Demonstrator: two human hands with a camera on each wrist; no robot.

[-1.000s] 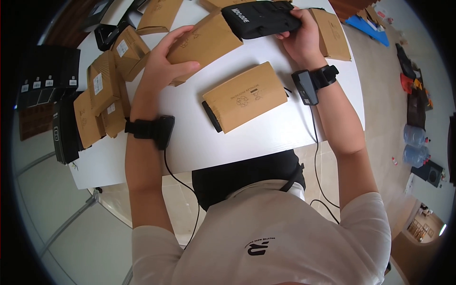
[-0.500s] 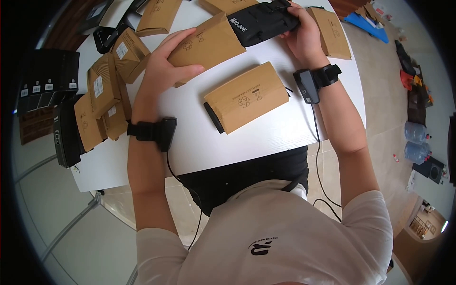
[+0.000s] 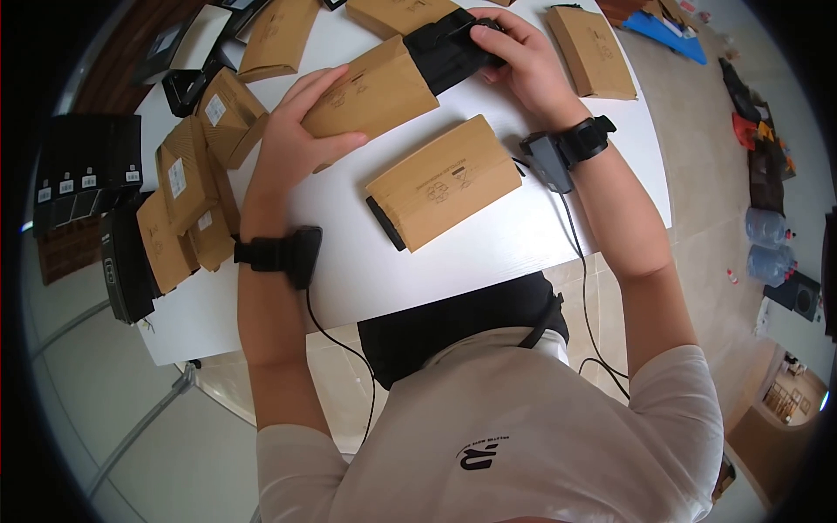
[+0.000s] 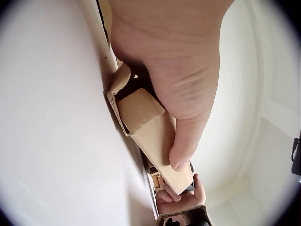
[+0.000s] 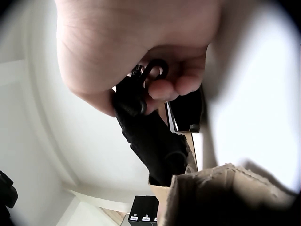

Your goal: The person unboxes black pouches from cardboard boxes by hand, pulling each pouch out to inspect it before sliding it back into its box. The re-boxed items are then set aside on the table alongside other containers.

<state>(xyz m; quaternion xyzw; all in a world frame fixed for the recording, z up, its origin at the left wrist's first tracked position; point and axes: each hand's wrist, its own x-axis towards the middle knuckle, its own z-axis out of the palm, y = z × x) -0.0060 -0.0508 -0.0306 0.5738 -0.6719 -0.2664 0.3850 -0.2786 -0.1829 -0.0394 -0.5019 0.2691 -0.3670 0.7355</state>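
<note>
Black pouch (image 3: 446,54), in right grip (image 3: 529,68), partly inside carton (image 3: 377,94)

Recycling signs (image 3: 438,190) mark the held carton (image 3: 379,96) and another carton (image 3: 466,205) nearer the bench's (image 3: 392,288) front edge. Labels (image 3: 177,178) on left-edge boxes (image 3: 199,179) are illegible

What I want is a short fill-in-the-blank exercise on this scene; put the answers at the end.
1. The pouch sticking out of a box is ____ in colour.
2. The left hand holds that box; the right hand grips the ____.
3. The table is ____ in colour.
4. The shirt's sleeves are ____ in length.

Missing words: black; pouch; white; short.
</note>
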